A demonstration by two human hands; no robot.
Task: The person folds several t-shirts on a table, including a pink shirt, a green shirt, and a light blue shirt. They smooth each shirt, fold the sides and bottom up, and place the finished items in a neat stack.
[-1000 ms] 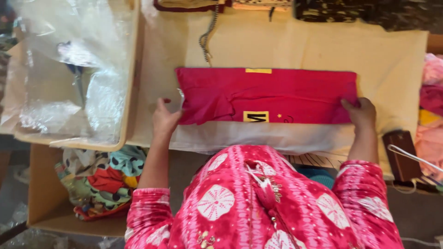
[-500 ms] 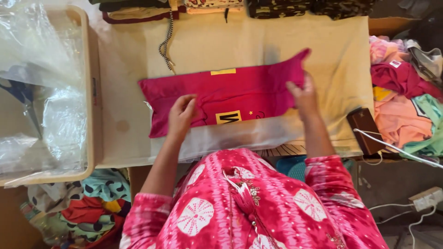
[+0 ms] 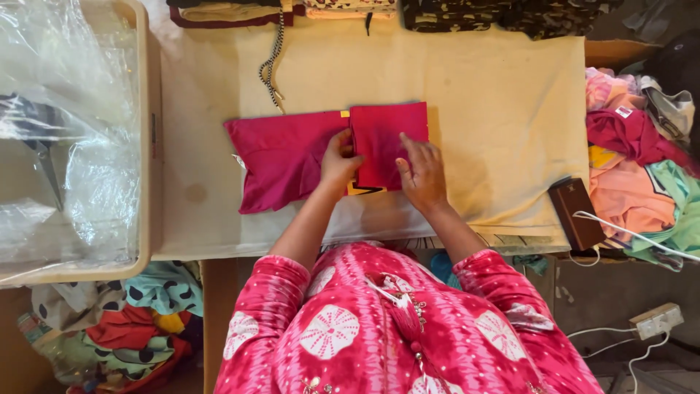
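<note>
A magenta garment [image 3: 292, 157] lies half folded near the middle of a cream cloth-covered tabletop [image 3: 496, 109], its right end doubled over into a squarish flap [image 3: 386, 138]. A small yellow tag shows at the top edge by the fold, and a corner of a yellow and black print peeks out below the flap. The left hand [image 3: 339, 162] pinches the flap's inner edge, fingers closed on the cloth; the right hand [image 3: 421, 171] rests flat on the flap, fingers spread.

A dark brown rectangular case [image 3: 576, 213] sits near the tabletop's right edge, a white cable [image 3: 634, 233] running past it. Loose pink, red and green clothes [image 3: 642, 160] are heaped to the right. Folded garments [image 3: 350, 9] line the far edge, and a black and white braided cord [image 3: 273, 55] trails down from them. A beige tray holding clear plastic bags [image 3: 69, 138] stands to the left, with more coloured fabric [image 3: 124, 328] piled beneath. A white power strip [image 3: 656, 321] lies on the floor.

Half a second earlier the right hand was lifting the garment's right end in the air; a second earlier the garment lay spread wide, one hand at each end.
</note>
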